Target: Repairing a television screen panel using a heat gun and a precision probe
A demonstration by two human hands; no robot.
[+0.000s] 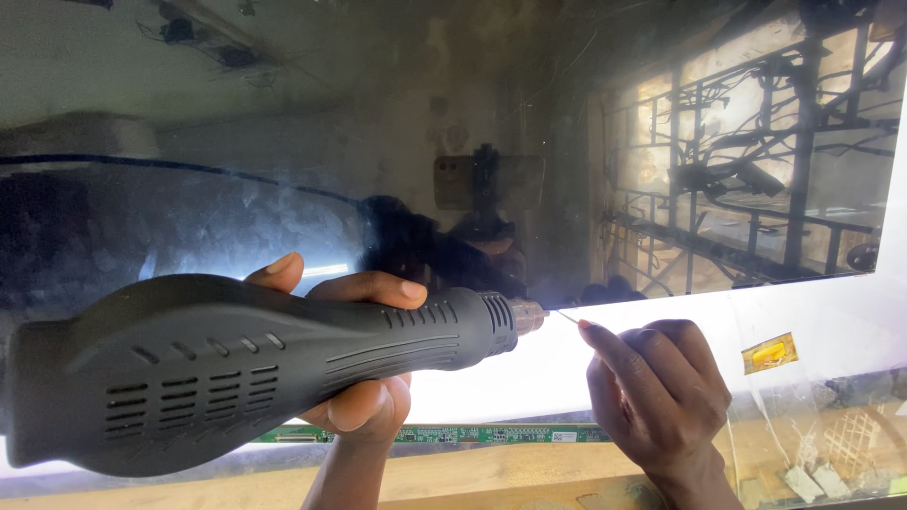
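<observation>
A head-worn camera looks down at two bare hands working on a large flat display panel (453, 142). The panel's glossy dark glass fills most of the view and mirrors a barred window and the room around it. Along the panel's lower edge runs a brightly lit white strip (661, 326).

The left hand (364, 378) grips a grey heat gun (227, 364), which lies almost level across the lower left of the view. Its fingers (373, 286) curl over the top of the barrel and the palm cups it from beneath, so the hand is closed firmly around the tool. The metal nozzle (527, 315) points right, at the lit strip.

The right hand (657, 397) rests just to the right of the nozzle, near it but not touching. Its fingers (605, 345) are drawn together and pinch a thin, pale sliver (567, 316), whose tip reaches up-left to sit just beside the nozzle. What the sliver is made of cannot be told.

Below the lit strip, a narrow green circuit board (491, 435) runs along the panel's bottom edge, partly hidden behind the left wrist. A small yellow label (769, 353) sits on the bright strip to the right of the right hand. The panel rests on a wooden tabletop (491, 477), and clear plastic film (831, 444) lies at the lower right.
</observation>
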